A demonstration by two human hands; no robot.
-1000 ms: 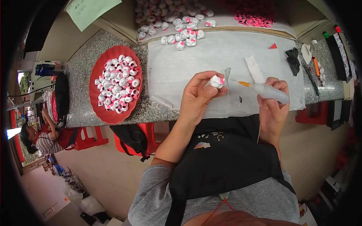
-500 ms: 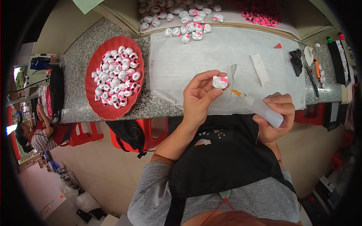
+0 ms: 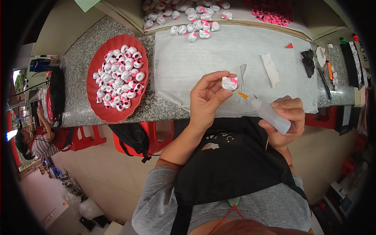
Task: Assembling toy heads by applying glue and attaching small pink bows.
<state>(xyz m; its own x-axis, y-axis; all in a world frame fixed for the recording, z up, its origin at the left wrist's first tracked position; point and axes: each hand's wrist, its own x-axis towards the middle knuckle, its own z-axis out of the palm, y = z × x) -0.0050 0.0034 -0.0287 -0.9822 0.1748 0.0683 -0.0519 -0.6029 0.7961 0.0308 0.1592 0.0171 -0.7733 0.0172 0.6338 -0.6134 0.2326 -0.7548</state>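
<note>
Between the thumb and fingers of my left hand (image 3: 208, 96) is a small white cat-head figure (image 3: 229, 84) with a pink bow, its face turned up. My right hand (image 3: 288, 117) is wrapped round a translucent squeeze bottle (image 3: 270, 115), tilted so that its orange needle tip (image 3: 243, 95) points up and left. The tip sits just below the cat-head figure; whether they touch I cannot tell. Both hands are over the near edge of a white sheet (image 3: 196, 58) on the bench.
A red scalloped plate (image 3: 96, 103) heaped with similar pieces stands at left. More white pieces (image 3: 192, 27) and pink parts (image 3: 272, 16) lie at the back. On the right are a folded white strip (image 3: 270, 70), a black cloth (image 3: 308, 62) and an orange pen-like tool (image 3: 329, 70). Far left sits another person (image 3: 43, 147).
The bottle's needle tip has moved slightly left and up, closer to the cat-head figure. My left hand still holds the figure, with little movement.
</note>
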